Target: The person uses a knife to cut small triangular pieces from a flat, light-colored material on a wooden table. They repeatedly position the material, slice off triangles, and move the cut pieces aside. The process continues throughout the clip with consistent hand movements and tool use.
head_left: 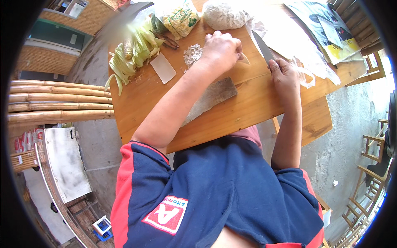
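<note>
My right hand (284, 75) is closed round the handle of a knife (263, 46), its long blade angled up and to the left above the wooden table. My left hand (222, 48) reaches across the table with its fingers curled in. A pale thin piece (245, 60) sticks out beside its fingertips, mostly hidden by the hand. Left of that hand lies a small heap of white cut bits (192, 53), and farther left a flat off-white rectangular slab (163, 68). Under my left forearm rests a grey, worn rectangular block (216, 96), partly covered by the arm.
An ear of corn (128, 47) lies among green husks (120, 68) at the table's left. Along the far side stand a bag with yellow contents (180, 20) and a whitish plastic bag (224, 15). A thin white bag (308, 73) and printed sheets (326, 31) lie right.
</note>
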`<control>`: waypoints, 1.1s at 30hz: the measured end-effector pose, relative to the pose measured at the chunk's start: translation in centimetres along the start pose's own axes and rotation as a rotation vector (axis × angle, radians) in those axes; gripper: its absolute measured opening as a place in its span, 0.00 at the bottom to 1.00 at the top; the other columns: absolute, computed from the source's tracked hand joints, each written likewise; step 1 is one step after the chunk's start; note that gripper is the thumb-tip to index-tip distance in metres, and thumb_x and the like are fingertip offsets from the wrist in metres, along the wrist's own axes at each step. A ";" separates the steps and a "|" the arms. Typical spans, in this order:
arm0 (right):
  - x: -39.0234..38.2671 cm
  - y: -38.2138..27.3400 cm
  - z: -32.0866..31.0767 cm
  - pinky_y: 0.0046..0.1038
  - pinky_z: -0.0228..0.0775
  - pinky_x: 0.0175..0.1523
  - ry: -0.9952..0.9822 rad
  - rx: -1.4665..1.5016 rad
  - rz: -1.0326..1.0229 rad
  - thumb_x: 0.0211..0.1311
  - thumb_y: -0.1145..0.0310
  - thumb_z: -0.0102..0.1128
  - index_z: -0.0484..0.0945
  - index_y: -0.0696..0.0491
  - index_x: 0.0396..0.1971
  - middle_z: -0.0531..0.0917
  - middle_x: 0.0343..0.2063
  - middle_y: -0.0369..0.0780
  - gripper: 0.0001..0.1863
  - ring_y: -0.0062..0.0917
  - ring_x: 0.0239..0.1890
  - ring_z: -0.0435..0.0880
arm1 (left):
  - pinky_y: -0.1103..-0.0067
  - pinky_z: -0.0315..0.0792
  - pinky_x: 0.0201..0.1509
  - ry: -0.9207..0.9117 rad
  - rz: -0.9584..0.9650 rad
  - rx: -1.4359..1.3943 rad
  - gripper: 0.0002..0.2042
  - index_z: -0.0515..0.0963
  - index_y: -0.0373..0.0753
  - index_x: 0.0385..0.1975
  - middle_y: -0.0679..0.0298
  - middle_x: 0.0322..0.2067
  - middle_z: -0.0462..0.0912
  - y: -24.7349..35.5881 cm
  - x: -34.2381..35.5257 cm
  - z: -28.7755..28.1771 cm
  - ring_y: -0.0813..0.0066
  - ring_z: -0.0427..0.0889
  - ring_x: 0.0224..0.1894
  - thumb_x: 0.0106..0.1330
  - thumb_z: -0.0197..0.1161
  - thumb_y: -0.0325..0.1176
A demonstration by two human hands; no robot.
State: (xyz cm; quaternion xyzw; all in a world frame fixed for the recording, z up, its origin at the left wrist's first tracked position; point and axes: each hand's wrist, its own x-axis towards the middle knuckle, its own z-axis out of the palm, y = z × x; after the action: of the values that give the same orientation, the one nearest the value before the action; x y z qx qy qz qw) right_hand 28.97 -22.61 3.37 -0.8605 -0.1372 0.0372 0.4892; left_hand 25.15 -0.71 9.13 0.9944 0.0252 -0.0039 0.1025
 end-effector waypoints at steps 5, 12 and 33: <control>-0.2 0.1 -0.2 0.21 0.58 0.30 -0.016 0.050 -0.029 0.81 0.58 0.59 0.83 0.56 0.34 0.70 0.18 0.27 0.17 0.11 0.22 0.65 | 0.75 0.78 0.39 0.132 -0.235 -0.655 0.10 0.89 0.37 0.43 0.62 0.32 0.90 -2.7 -6.0 -2.6 0.76 0.83 0.31 0.68 0.72 0.35; -0.2 0.5 0.4 0.20 0.58 0.30 -0.045 -0.051 -0.029 0.81 0.57 0.59 0.85 0.56 0.38 0.70 0.18 0.27 0.17 0.10 0.22 0.66 | 0.71 0.76 0.48 0.293 -0.537 -0.709 0.10 0.89 0.42 0.44 0.63 0.31 0.92 -2.2 -16.4 1.9 0.72 0.85 0.35 0.63 0.75 0.28; -12.1 -8.4 3.5 0.41 0.77 0.37 -0.381 -0.262 -0.160 0.76 0.75 0.56 0.75 0.54 0.55 0.83 0.26 0.52 0.12 0.46 0.30 0.87 | 0.66 0.63 0.64 0.539 -0.185 -0.126 0.16 0.89 0.51 0.52 0.72 0.59 0.85 -1.8 -21.4 6.2 0.64 0.76 0.57 0.63 0.74 0.40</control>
State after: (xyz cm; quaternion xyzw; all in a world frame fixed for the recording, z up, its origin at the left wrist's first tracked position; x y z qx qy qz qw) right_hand 14.99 -18.94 7.90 -0.8803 -0.2985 0.1417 0.3403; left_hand 3.64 -1.27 2.92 0.9448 0.1421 0.2528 0.1527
